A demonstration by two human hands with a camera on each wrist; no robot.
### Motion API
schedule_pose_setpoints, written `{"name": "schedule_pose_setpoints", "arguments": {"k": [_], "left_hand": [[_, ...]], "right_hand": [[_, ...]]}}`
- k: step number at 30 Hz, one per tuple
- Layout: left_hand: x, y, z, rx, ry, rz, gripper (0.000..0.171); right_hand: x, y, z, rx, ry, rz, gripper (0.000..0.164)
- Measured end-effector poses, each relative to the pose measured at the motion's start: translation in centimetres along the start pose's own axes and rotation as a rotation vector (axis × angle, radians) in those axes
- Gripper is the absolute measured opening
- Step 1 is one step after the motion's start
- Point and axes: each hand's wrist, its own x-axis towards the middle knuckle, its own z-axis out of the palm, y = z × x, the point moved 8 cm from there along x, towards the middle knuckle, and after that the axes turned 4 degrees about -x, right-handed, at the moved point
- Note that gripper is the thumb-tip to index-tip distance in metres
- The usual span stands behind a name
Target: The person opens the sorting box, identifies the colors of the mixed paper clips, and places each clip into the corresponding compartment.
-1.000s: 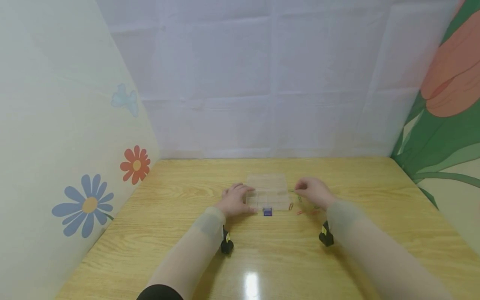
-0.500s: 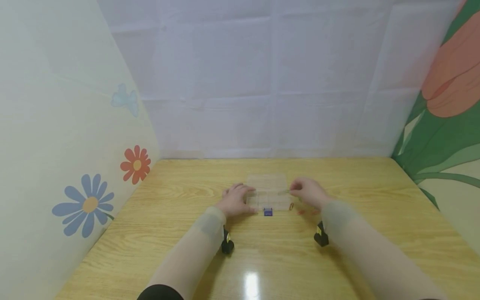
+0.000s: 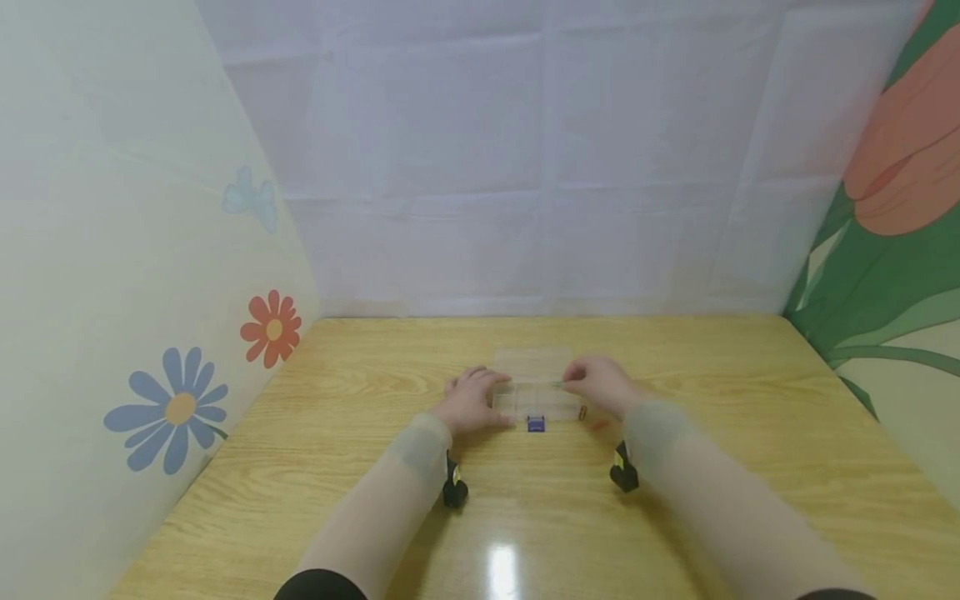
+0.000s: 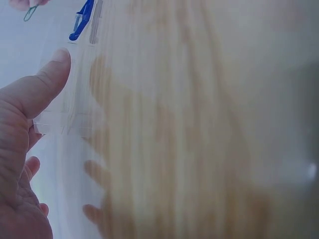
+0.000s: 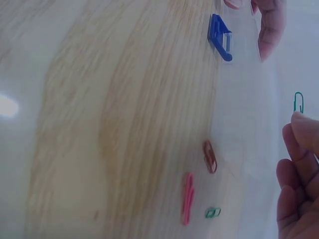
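One brown clip (image 5: pixel 210 157), loose green clip (image 5: pixel 213 212) near clear box (image 3: pixel 558 405).

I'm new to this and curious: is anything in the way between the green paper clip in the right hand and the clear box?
Nothing visible is in the way: the right hand pinches the green paper clip, and the clear box has its lid folded back. The left hand holds the box's left end.

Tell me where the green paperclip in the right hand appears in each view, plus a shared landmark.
Head: green paperclip, faint sliver below and right of centre, in the right hand.
Left wrist: green paperclip, top left corner.
Right wrist: green paperclip, near right edge, just above mid-height.
Shared landmark: blue latch.
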Motion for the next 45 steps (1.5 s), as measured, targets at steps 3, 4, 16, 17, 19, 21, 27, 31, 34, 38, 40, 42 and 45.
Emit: {"name": "schedule_pose_setpoints", "arguments": {"k": [3,4,16,17,19,21,27,31,34,38,40,42,45], "left_hand": [[0.1,-0.2,0.1,0.003,-0.001,-0.006,0.079],[0.1,-0.2,0.1,0.001,-0.002,-0.008,0.080],[-0.2,0.2,-0.2,0.008,0.004,-0.004,0.080],[-0.2,0.3,-0.2,0.011,0.001,-0.007,0.080],[-0.3,0.5,-0.3,0.008,0.003,0.000,0.080],[-0.3,0.6,-0.4,0.011,0.002,0.003,0.079],[-0.4,0.7,-0.4,0.010,0.003,0.006,0.079],[-0.5,0.7,-0.5,0.008,0.008,0.007,0.078],[-0.4,0.5,-0.4,0.014,0.006,-0.002,0.078],[-0.3,0.3,-0.2,0.015,0.007,-0.003,0.078],[-0.3,0.3,-0.2,0.013,0.009,-0.002,0.077],[-0.3,0.3,-0.2,0.009,0.011,0.002,0.077],[-0.4,0.3,-0.2,-0.001,0.010,0.004,0.076]], "right_hand": [[0.2,-0.4,0.4,-0.017,-0.001,-0.001,0.010],[0.2,-0.5,0.5,-0.012,-0.003,0.014,0.010],[1.1,-1.4,1.7,-0.049,0.024,0.013,0.005],[1.2,-1.5,1.8,-0.053,0.027,0.015,0.005],[1.4,-1.5,2.0,-0.058,0.030,0.027,0.005],[1.6,-1.5,2.1,-0.065,0.036,0.038,0.005],[2.2,-2.1,2.6,-0.122,0.064,-0.004,0.005],[2.4,-2.4,3.1,-0.159,0.078,-0.016,0.004],[2.5,-2.6,3.4,-0.180,0.086,-0.009,0.004],[2.6,-2.8,3.8,-0.200,0.092,0.003,0.005],[2.6,-2.9,3.9,-0.207,0.095,0.010,0.005],[2.6,-3.0,4.0,-0.216,0.096,0.015,0.005],[2.7,-3.0,4.1,-0.218,0.095,0.022,0.005]]}}
